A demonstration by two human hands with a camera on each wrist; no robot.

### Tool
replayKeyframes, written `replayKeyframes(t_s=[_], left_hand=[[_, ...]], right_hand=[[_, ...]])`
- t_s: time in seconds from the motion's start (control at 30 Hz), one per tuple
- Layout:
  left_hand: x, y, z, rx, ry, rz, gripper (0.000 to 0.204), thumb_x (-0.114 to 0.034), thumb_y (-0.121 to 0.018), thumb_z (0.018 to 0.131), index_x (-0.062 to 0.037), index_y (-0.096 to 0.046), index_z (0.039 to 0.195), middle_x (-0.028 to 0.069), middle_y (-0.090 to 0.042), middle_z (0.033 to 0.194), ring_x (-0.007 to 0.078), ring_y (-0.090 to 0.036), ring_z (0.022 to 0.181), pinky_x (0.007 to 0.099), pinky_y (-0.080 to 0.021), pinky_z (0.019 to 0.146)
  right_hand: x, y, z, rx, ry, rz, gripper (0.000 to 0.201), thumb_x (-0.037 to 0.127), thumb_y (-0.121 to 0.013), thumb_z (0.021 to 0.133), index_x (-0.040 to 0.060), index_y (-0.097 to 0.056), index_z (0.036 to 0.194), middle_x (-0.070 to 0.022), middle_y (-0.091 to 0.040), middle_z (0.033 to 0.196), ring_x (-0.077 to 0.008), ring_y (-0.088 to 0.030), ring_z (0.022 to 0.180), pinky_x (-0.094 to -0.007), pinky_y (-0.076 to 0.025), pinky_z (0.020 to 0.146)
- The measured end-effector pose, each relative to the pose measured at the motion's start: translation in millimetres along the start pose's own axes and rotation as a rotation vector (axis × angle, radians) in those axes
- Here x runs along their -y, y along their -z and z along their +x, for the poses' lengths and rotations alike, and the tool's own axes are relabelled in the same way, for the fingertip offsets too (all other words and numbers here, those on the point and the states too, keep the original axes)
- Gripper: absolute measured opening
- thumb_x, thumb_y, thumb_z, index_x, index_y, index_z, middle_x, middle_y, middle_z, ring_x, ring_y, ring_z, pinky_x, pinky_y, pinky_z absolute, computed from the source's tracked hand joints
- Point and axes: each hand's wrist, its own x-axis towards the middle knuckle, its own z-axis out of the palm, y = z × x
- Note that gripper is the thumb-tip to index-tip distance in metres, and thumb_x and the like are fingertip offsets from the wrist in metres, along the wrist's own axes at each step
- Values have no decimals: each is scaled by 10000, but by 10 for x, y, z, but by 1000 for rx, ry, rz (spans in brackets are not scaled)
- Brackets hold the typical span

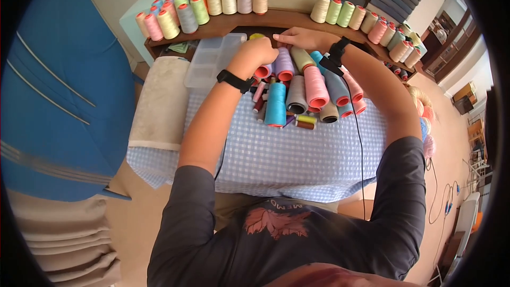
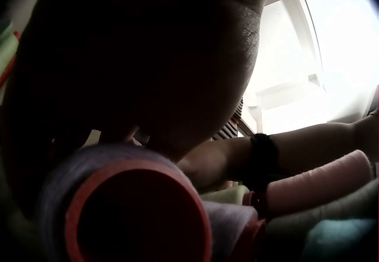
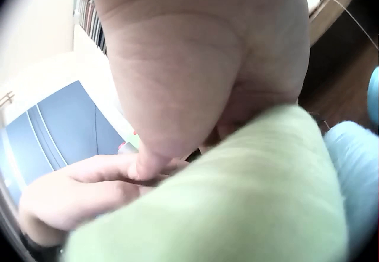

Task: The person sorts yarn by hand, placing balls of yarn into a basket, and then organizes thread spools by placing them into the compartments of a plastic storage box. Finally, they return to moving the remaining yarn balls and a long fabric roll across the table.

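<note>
Both hands meet over the back of a heap of thread cones. My left hand [image 1: 258, 53] has bent fingers beside a lavender cone [image 1: 284, 62]; its fingertips are hidden. From the right, my right hand [image 1: 305, 38] reaches over a pale green cone [image 1: 302, 58], one finger pointing left. The right wrist view has the green cone [image 3: 237, 197] below my right hand [image 3: 189, 66], whose fingertips are beside my left hand [image 3: 77, 197]. A purple cone with a red rim [image 2: 139, 166] fills the lower left wrist view, under my dark left hand [image 2: 136, 55]. Anything pinched is hidden.
Blue, pink and grey cones, including a turquoise one [image 1: 275, 103], and small spools lie on the checked cloth [image 1: 276, 154]. A clear divided box [image 1: 204, 66] and a rolled beige cloth [image 1: 159, 101] are at left. More cones stand on the curved wooden shelf [image 1: 287, 18] behind.
</note>
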Motion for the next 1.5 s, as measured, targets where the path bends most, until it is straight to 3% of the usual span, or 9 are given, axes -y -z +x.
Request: replayKeyframes(t_s=[0.17, 0.27, 0.33, 0.8, 0.97, 1.17, 1.27, 1.43, 1.5], left_hand=[[25, -15, 51, 30, 31, 13, 756, -520, -681, 984, 0, -609, 1529, 257, -650, 1516, 404, -631, 1404, 463, -491, 1183], [51, 12, 42, 11, 14, 19, 764, -530, -684, 985, -15, -602, 1544, 254, -641, 1530, 402, -621, 1418, 452, -472, 1202], [33, 45, 26, 20, 23, 25, 770, -534, -682, 987, -20, -595, 1552, 254, -629, 1545, 405, -613, 1426, 451, -467, 1207], [-41, 76, -42, 75, 52, 31, 806, -555, -674, 992, -27, -555, 1589, 241, -594, 1591, 411, -575, 1467, 453, -434, 1241], [6, -68, 22, -253, -77, 14, 509, -478, -708, 964, -28, -802, 1184, 234, -794, 1206, 417, -757, 1148, 507, -590, 1004], [-178, -47, -18, -327, -152, -184, 433, -407, -762, 956, -15, -792, 1137, 215, -802, 1103, 416, -747, 1108, 510, -582, 997], [-206, -114, 20, -287, -235, -241, 429, -394, -771, 958, -16, -786, 1160, 214, -792, 1140, 414, -730, 1128, 506, -574, 1008], [-290, -187, -67, -243, -479, -195, 458, -404, -758, 974, -30, -773, 1238, 240, -739, 1290, 429, -681, 1222, 498, -547, 1061], [-338, -188, -145, -199, -578, -191, 471, -412, -752, 982, -36, -769, 1265, 246, -721, 1328, 438, -665, 1250, 499, -538, 1078]], right_hand=[[-170, 300, -127, -141, -86, -14, 678, 658, -581, 1090, 18, -785, 1180, -144, -777, 1195, -262, -695, 1122, -401, -552, 1015], [-525, 673, -86, -453, 60, -321, 547, 530, -683, 1061, 43, -715, 1307, -189, -747, 1248, -318, -725, 1157, -449, -582, 980], [-647, 831, -133, -1008, -170, -760, 560, 419, -740, 1015, 87, -600, 1444, -246, -680, 1317, -426, -708, 1196, -514, -594, 958], [-980, 1172, -84, -958, -442, -692, 765, 721, -648, 978, 206, -549, 1535, -310, -586, 1471, -610, -619, 1255, -605, -555, 1052], [-999, 1164, -8, -923, -308, -945, 758, 702, -655, 983, 115, -614, 1462, -256, -714, 1288, -520, -690, 1167, -565, -572, 1007], [-952, 1054, -243, -866, -71, -995, 665, 640, -732, 954, 85, -656, 1312, -171, -776, 1143, -395, -724, 1100, -490, -594, 912], [-886, 1027, -342, -888, 135, -1000, 634, 623, -782, 923, 64, -667, 1199, -185, -768, 1014, -407, -724, 1000, -496, -573, 816], [-406, 1002, -643, -742, 5, -682, 620, 576, -850, 883, -1, -750, 1087, -151, -761, 870, -364, -706, 798, -456, -559, 748], [-313, 978, -752, -424, -100, -390, 649, 567, -857, 879, -6, -792, 1176, -112, -784, 919, -286, -716, 822, -425, -569, 761]])
